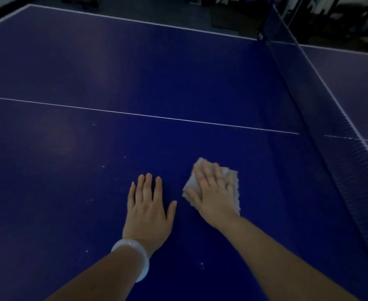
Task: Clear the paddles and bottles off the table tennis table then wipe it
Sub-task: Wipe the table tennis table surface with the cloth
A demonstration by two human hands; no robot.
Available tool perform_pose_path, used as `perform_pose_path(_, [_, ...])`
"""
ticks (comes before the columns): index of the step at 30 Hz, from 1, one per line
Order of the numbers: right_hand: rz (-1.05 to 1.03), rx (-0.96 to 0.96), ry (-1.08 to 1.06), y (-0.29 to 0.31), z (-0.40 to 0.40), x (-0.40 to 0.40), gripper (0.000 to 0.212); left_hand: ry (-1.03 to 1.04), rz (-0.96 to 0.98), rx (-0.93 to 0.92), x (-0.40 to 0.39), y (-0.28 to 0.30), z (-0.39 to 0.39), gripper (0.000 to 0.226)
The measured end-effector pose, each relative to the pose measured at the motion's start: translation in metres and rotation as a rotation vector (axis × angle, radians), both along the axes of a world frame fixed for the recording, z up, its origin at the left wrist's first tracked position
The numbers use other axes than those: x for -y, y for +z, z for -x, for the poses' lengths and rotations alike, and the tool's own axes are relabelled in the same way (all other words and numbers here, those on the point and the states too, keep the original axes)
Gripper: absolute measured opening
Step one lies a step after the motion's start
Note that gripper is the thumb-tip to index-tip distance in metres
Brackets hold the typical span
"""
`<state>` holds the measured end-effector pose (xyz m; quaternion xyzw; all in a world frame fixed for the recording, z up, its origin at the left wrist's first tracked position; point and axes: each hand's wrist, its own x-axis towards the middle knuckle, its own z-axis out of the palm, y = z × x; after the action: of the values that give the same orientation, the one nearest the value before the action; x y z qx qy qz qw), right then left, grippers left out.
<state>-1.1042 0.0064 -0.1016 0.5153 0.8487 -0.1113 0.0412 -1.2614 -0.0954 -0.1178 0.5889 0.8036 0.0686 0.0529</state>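
Note:
The blue table tennis table (135, 68) fills the view, with a white centre line across it. My right hand (213, 192) lies flat, fingers straight, pressing a pale grey cloth (233, 181) onto the surface near the net. My left hand (149, 205) rests flat on the bare table just left of the cloth, fingers straight, with a white bangle on its wrist. No paddles or bottles are in view. Small white specks dot the surface around my left hand.
The net (322, 118) runs from the far right corner down to the right edge, with the other table half (357, 83) beyond it. Dark floor and dim shapes lie past the table's far edge.

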Motion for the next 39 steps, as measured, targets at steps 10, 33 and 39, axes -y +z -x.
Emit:
perform_pose_path(10, [0.008, 0.117, -0.653, -0.012, -0.147, 0.02, 0.071, -0.013, -0.021, 0.012, -0.001, 0.003, -0.003, 0.075])
perform_pose_path(33, [-0.079, -0.017, -0.505, -0.012, -0.129, 0.145, 0.071, -0.133, -0.137, 0.281, 0.022, 0.01, 0.0, 0.066])
perform_pose_path(39, [-0.08, -0.049, -0.492, -0.012, -0.133, 0.148, 0.07, -0.333, -0.06, 0.158, 0.18, 0.012, -0.024, 0.065])
